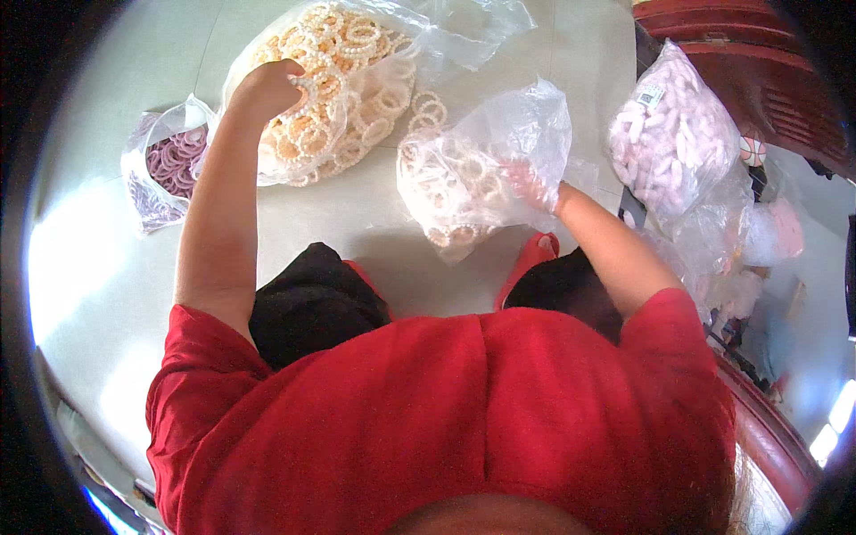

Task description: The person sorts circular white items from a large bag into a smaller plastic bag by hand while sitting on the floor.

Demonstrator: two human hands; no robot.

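My left hand [267,92] reaches into a large clear plastic bag [234,73] filled with cream, pearl-like beaded rings [321,40]. Its thumb and fingers curl around a whitish beaded ring [305,87] at the top of the heap. To the right, a smaller clear bag [548,120] holds paler beaded rings [438,184]. My right hand [529,184] is inside this bag, blurred behind the film; whether it grips anything there is hidden. A few loose beaded rings [428,110] lie between the two bags.
At the left, a small clear bag [137,194] contains mauve rings [175,160]. A tied bag of pale pink fuzzy pieces [675,127] stands at the right, beside dark red furniture [769,73]. More plastic bags [712,214] and a small ball [752,151] are near it. Tiled floor [301,214] lies underneath.
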